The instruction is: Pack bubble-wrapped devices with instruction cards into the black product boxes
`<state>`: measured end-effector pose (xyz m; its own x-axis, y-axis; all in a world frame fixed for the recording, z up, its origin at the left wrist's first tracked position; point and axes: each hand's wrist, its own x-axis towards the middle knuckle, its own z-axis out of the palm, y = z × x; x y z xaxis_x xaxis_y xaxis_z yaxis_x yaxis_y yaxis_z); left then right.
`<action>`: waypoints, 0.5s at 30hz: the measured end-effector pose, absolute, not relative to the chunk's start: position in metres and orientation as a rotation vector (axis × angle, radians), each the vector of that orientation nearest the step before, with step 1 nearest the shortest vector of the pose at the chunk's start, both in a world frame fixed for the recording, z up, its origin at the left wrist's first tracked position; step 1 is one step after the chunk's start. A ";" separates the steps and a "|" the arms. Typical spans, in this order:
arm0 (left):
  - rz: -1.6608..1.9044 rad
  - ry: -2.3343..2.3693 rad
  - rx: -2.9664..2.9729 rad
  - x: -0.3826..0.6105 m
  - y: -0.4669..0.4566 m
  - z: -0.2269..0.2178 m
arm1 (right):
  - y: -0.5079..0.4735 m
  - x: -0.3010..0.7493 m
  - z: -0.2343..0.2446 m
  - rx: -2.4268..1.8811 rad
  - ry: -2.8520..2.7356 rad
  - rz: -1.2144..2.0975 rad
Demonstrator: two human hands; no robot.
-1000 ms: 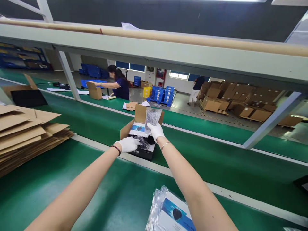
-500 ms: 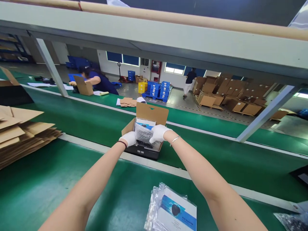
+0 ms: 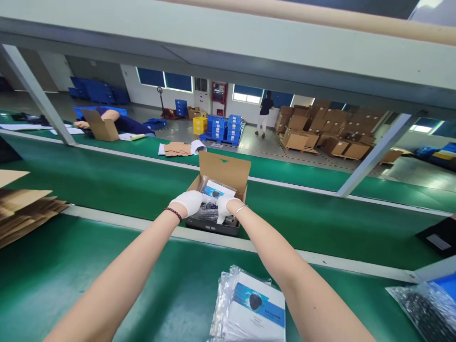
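A black box [image 3: 213, 227] with its brown cardboard lid [image 3: 225, 167] raised stands on the green conveyor. Inside it, a booklet in a clear bag [image 3: 217, 189] leans toward the back, above dark plastic-bagged contents [image 3: 208, 213]. My left hand [image 3: 189, 203], in a white glove, reaches over the left wall, its fingertips curled in by the booklet's lower edge. From the right, my gloved right hand [image 3: 225, 209] bends its fingers down among the contents; what either hand grips is hidden. A stack of bagged booklets [image 3: 254, 308] lies on the near green surface below my right forearm.
Flat cardboard pieces [image 3: 28, 209] are piled at the left. Bubble-wrap packets [image 3: 423, 308] and another black box [image 3: 438, 236] are at the right. A shelf beam [image 3: 228, 38] crosses overhead. Across the belt, a co-worker's arm [image 3: 109, 115] reaches beside a cardboard box [image 3: 101, 127].
The bubble-wrapped packet that stood upright in the box has gone down, showing more of the booklet. My right hand has moved lower and left. The view has shifted to the right.
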<state>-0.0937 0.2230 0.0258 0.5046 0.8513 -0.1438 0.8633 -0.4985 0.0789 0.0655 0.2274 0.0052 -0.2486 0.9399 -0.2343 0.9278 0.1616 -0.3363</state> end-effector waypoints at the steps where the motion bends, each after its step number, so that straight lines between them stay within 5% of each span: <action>1: -0.172 1.478 2.633 -0.091 0.218 0.027 | 0.222 0.070 0.002 -1.928 -2.400 0.642; 10: -0.070 1.699 2.503 -0.075 0.178 0.013 | 0.181 0.103 0.020 -2.030 -2.549 0.384; 15: -0.118 1.438 2.619 -0.062 0.164 0.002 | 0.165 0.129 0.048 -2.074 -2.568 0.174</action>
<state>-0.0624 0.1638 0.0024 0.5370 0.8316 -0.1413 0.8435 -0.5286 0.0949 0.1292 0.1653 0.0484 -0.2045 0.9598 -0.1925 0.9769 0.2125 0.0216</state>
